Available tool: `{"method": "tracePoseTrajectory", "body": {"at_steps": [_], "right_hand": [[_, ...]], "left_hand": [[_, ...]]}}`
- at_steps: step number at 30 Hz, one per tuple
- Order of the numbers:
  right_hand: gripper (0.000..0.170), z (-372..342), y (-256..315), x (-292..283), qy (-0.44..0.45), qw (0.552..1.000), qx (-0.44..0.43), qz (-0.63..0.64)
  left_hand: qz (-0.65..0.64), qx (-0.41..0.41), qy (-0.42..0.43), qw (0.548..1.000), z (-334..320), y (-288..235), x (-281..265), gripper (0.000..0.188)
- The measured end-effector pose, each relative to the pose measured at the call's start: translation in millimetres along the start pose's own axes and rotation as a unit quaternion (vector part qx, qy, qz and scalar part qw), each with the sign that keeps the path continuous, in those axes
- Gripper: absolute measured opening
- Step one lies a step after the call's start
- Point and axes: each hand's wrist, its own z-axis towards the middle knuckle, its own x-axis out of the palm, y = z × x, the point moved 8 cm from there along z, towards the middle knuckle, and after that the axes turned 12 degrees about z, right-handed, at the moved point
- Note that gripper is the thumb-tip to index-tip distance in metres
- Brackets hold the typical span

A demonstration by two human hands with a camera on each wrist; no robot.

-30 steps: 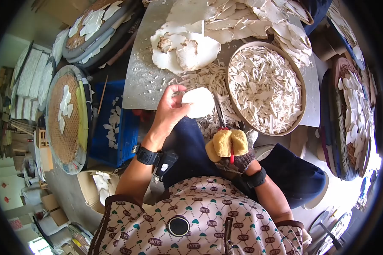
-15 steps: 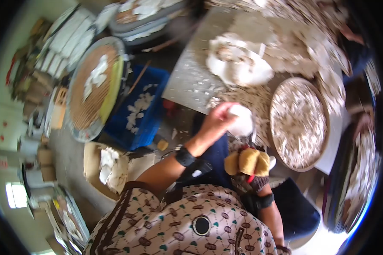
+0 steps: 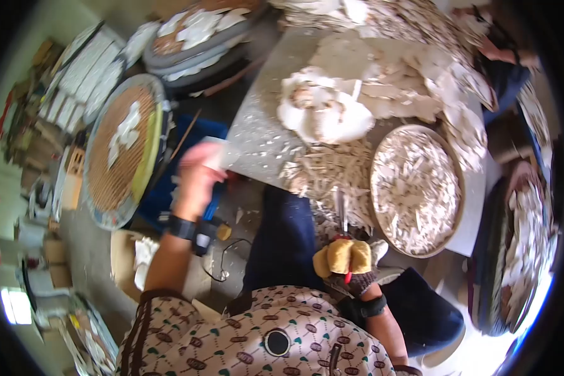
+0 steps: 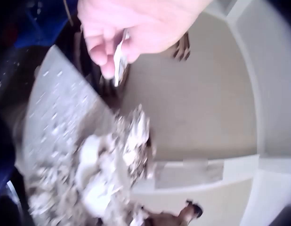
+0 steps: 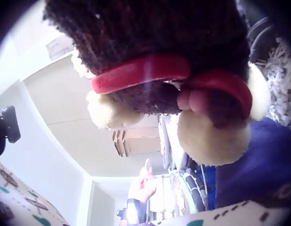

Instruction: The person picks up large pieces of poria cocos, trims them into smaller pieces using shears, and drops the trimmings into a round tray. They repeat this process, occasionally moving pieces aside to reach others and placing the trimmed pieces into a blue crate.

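Observation:
My bare left hand (image 3: 197,172) pinches a thin, flat white piece (image 3: 218,153), blurred in the head view, between the blue crate (image 3: 151,210) and the table corner. In the left wrist view the same piece shows nearly edge-on between thumb and fingers. My right hand (image 3: 351,266) wears a dark knit glove with thick yellow finger pads, and grips red-handled scissors (image 5: 141,73). Their blades (image 3: 341,207) point away from me, over a heap of white offcuts (image 3: 332,169) at the table's near edge.
A round tray (image 3: 460,194) full of white chips stands right on the metal table (image 3: 257,119). Behind lie large ragged white sheets (image 3: 326,113). At left are a woven round tray (image 3: 109,182) with white pieces and a cardboard box (image 3: 122,257). Another person's arm (image 3: 501,55) shows at far right.
My left hand has swung left with the white piece, from in front of my lap toward the blue crate. The right hand keeps its grip on the scissors. The head view has turned and shifted.

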Motion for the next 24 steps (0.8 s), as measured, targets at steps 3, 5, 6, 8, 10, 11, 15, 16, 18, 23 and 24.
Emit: {"method": "tracePoseTrajectory", "body": {"at_steps": [3, 5, 6, 8, 10, 11, 15, 16, 18, 23, 24], "right_hand": [[0.036, -9.5, -7.6, -60.9, -0.031, 0.990, 0.011, -0.138], [0.032, -8.9, -4.5, -53.5, -0.034, 0.964, 0.008, -0.263], [0.031, -7.8, -4.7, -44.5, -0.020, 0.977, 0.013, -0.214], [0.030, -7.0, 0.1, -22.2, -0.001, 0.973, -0.003, -0.231], [0.028, -6.1, 3.7, -15.4, -0.006, 0.950, -0.029, -0.311], [0.026, -6.9, 2.5, -20.7, -0.018, 0.946, -0.032, -0.322], [0.021, -16.5, -1.4, -35.0, -0.039, 0.965, 0.006, -0.259], [0.020, -17.6, 2.1, -32.5, -0.043, 0.956, 0.003, -0.291], [0.019, -17.1, 6.6, -29.7, 0.005, 0.927, -0.051, -0.373], [0.023, -17.1, 5.5, -44.0, -0.028, 0.993, -0.012, -0.118], [0.023, -14.6, 3.5, -52.8, 0.000, 0.978, -0.020, -0.209]], "left_hand": [[-0.135, 0.024, -0.276, 0.951, 24.4, 13.6, -109.1, 0.040], [-0.101, 0.033, -0.192, 0.976, 38.3, -28.1, -78.0, 0.040], [-0.099, 0.017, -0.117, 0.988, 49.1, -30.9, -50.8, 0.039], [-0.059, -0.016, -0.012, 0.998, 62.3, -45.3, 15.9, 0.034], [-0.033, -0.013, 0.076, 0.997, 78.1, -43.1, 74.6, 0.028], [-0.031, -0.005, 0.093, 0.995, 85.5, -46.6, 99.5, 0.027], [0.066, 0.008, 0.032, 0.997, 137.8, -17.6, 155.1, 0.034], [0.146, 0.046, 0.021, 0.988, 150.1, -8.8, 160.6, 0.039], [0.295, 0.132, -0.004, 0.946, 177.8, -5.5, 170.4, 0.048], [0.254, 0.253, -0.026, 0.933, 162.1, -83.9, 200.8, 0.035], [0.222, 0.267, 0.013, 0.937, 162.8, -97.8, 211.9, 0.033]]}}
